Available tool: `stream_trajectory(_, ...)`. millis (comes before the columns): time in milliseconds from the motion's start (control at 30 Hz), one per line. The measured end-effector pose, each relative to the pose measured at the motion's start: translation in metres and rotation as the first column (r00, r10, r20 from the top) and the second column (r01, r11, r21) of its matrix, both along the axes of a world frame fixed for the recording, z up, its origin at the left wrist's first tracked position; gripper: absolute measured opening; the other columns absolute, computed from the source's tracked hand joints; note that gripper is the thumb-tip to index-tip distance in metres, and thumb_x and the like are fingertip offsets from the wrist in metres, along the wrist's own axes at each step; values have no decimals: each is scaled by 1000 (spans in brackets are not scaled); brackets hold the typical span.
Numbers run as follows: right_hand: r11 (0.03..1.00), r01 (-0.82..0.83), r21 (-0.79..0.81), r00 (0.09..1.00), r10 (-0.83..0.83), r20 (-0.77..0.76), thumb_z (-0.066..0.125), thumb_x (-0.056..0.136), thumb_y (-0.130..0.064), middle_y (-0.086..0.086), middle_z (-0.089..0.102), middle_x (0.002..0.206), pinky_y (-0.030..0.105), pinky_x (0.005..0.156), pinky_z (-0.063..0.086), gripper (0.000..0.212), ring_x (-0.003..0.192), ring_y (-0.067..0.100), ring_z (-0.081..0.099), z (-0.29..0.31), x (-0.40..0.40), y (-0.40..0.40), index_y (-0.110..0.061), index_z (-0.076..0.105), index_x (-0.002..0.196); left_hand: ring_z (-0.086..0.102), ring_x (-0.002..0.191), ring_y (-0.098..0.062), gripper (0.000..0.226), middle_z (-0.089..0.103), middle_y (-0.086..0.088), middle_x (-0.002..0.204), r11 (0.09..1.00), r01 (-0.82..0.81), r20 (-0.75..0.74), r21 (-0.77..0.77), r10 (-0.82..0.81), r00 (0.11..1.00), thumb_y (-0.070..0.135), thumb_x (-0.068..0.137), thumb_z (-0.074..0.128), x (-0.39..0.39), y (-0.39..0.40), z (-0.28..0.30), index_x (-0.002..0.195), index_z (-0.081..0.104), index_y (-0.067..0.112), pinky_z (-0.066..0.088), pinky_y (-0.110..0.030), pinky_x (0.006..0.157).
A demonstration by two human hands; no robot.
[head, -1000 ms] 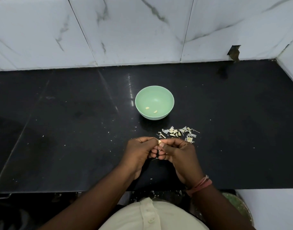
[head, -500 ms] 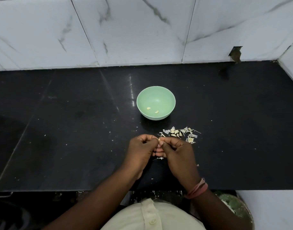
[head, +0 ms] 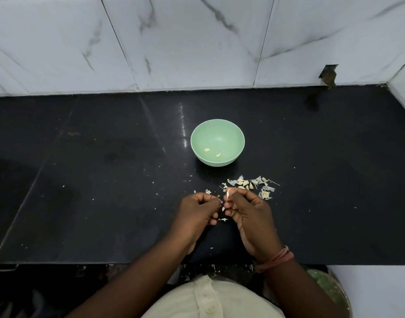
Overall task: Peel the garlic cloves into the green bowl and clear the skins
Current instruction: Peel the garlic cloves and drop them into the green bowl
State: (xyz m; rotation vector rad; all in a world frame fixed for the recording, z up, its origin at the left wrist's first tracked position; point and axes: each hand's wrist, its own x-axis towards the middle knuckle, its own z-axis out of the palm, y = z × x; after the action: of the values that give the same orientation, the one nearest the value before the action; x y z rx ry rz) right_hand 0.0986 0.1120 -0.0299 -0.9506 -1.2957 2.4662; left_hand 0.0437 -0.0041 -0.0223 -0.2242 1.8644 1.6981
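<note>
A green bowl stands on the black counter, with two peeled garlic cloves inside. A small pile of unpeeled cloves and papery skins lies just in front of the bowl, to the right. My right hand pinches a garlic clove between thumb and fingertips, its tip sticking up. My left hand is curled beside it and pinches a bit of skin. A loose skin scrap lies under the hands.
White marble wall tiles rise behind the counter and at the right corner. Tiny skin flecks are scattered over the counter. The counter's front edge runs just below my wrists. A greenish container shows below the counter at right.
My two hands have drawn slightly apart; the clove stays in my right hand while my left hand pulls away with skin. More skin bits lie near the hands.
</note>
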Motion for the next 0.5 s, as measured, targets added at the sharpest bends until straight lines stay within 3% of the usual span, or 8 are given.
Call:
stream_trajectory(200,989,-63,133,998,64,-7,57,98,1,14,69,76,24,59,52,16,66,15,62,0,1,-4,1,74,99,70,74,-16,10,74,-18,87,988,-71,25,134,68,997,-3,89,69,0,-4,5,95,74,3,57,-23,63)
stream_trajectory(300,965,-100,242,995,102,5,58,98,1,16,72,74,25,61,55,17,67,19,66,1,2,-6,-1,75,98,70,76,-17,13,75,-17,85,979,-72,33,189,67,997,4,93,66,0,-3,10,103,75,2,57,-24,65)
stream_trajectory(500,965,-91,245,996,90,15,64,95,3,27,73,84,48,74,63,8,81,42,74,4,3,-5,5,71,98,74,83,-37,14,73,-30,92,968,-93,20,233,91,996,-2,88,71,2,-2,13,101,71,-9,63,-42,78)
